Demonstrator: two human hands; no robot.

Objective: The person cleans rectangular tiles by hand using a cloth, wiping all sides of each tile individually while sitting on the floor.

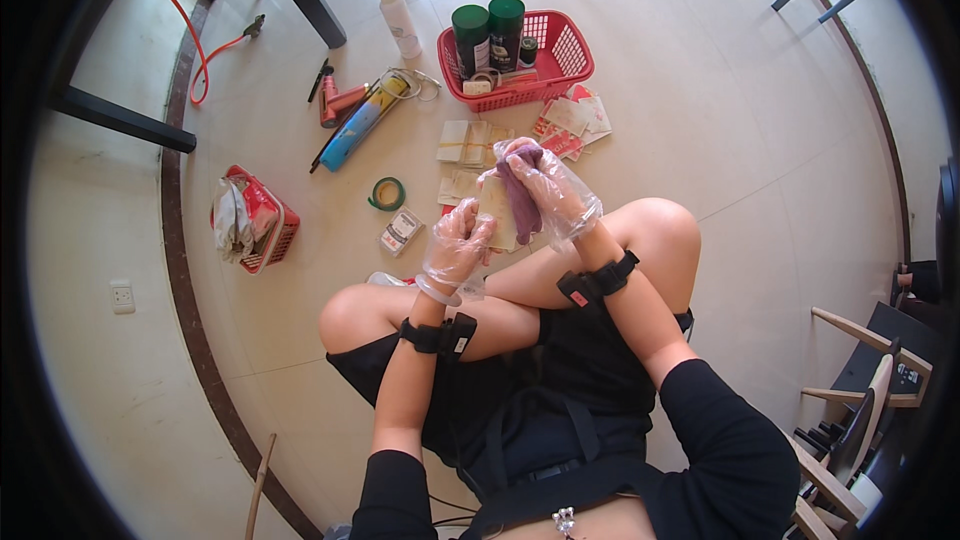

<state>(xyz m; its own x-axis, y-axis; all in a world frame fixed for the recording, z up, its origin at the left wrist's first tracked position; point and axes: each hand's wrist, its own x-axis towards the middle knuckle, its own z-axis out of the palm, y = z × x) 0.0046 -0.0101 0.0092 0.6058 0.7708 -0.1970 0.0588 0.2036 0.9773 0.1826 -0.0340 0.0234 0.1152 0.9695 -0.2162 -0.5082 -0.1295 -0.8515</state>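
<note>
My left hand (456, 242), in a clear plastic glove, grips the lower left edge of a pale, worn card (494, 214). My right hand (541, 184), gloved the same way, presses a purple cloth (523, 199) against the card's right side. The cloth hides part of the card. Just beyond my hands, banded stacks of pale cards (463, 142) lie on the tiled floor. To their right is a loose pile of red and white cards (574, 122).
A red plastic basket (517, 101) holds green-capped spray cans (471, 34). Near it are a white bottle (399, 20), a pink hair dryer (335, 101) and a blue-yellow tube (362, 127). Green tape (388, 194) and a small clear pack (401, 231) lie left, beyond them a smaller red basket (279, 236) with cloths.
</note>
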